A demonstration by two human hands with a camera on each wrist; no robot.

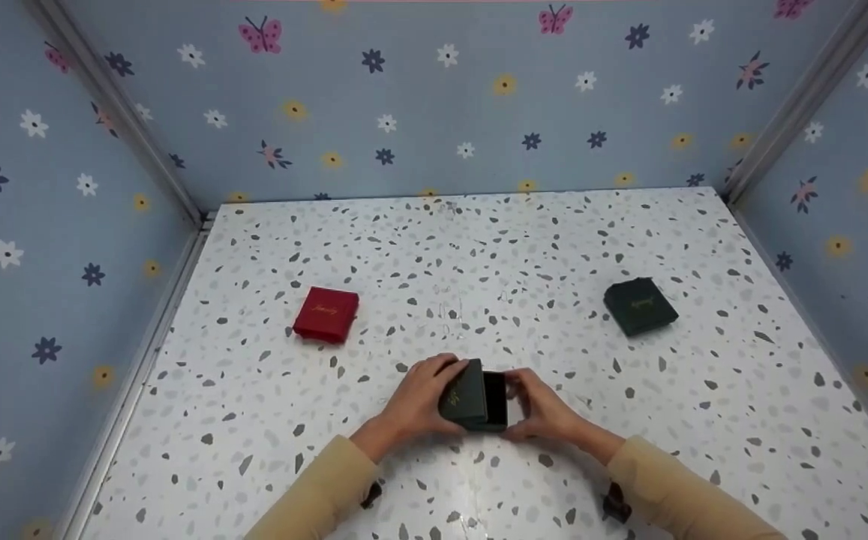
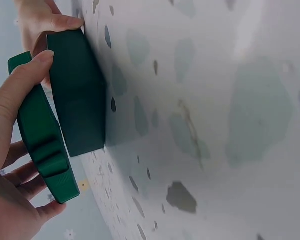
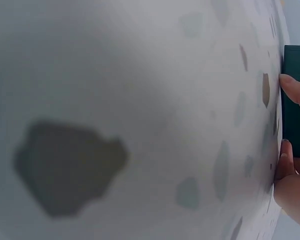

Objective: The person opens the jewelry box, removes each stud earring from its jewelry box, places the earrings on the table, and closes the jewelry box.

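A small dark green jewelry box stands on the speckled table in front of me, its lid point(image 1: 465, 396) tilted off the box base point(image 1: 497, 401). My left hand point(image 1: 420, 396) grips the lid, thumb on the near edge and fingers on the far one. In the left wrist view, a bow shows on the side of the lid point(image 2: 39, 130), and a narrow gap parts it from the base point(image 2: 75, 95). My right hand point(image 1: 548, 411) holds the base between thumb and fingers from the right. The black inside of the base is partly visible; the lid covers the rest.
A red jewelry box point(image 1: 327, 315) with gold lettering lies to the left, farther back. Another dark green box point(image 1: 640, 306) lies to the right. Flower-patterned walls point(image 1: 434, 97) border the white speckled tabletop point(image 1: 479, 247) at the back and both sides.
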